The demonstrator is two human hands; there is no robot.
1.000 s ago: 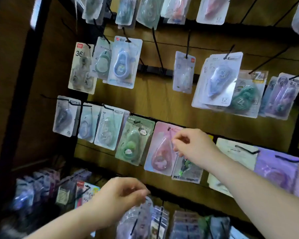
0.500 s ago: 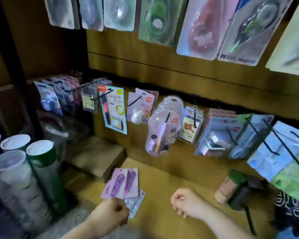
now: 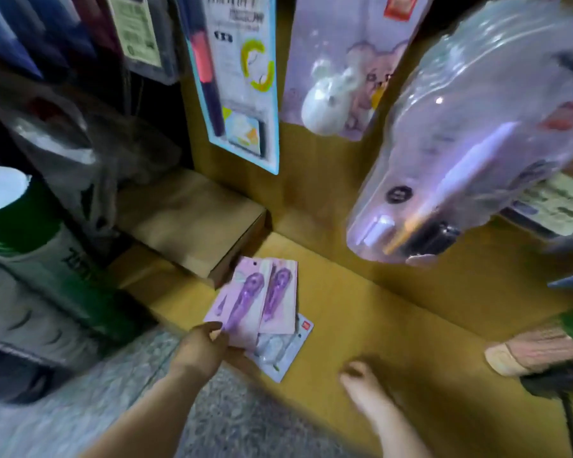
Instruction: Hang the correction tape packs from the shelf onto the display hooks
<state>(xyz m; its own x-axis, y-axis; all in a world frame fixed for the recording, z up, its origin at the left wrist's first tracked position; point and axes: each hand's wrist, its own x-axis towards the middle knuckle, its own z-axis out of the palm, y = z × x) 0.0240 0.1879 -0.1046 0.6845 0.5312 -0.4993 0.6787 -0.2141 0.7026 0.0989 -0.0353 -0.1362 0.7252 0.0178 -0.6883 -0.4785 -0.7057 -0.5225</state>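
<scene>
Two purple correction tape packs (image 3: 258, 295) lie side by side on the wooden shelf (image 3: 394, 325), on top of a paler pack (image 3: 280, 352). My left hand (image 3: 205, 345) pinches the near left corner of the left purple pack, thumb on top. My right hand (image 3: 361, 385) hovers low over the shelf to the right of the packs, blurred, fingers curled and holding nothing.
Blister packs hang close above: a blue-edged card (image 3: 239, 81), a pale purple card with a white toy (image 3: 341, 71), a large clear pack (image 3: 470, 153). A cardboard box (image 3: 192, 223) lies behind the tape packs. Green-and-white cylinders (image 3: 24, 246) stand left. Grey floor lies below.
The view dropped from the hook wall to the low shelf and closed in. My left hand reached forward and took hold of the purple pack's corner; my right hand lowered beside it.
</scene>
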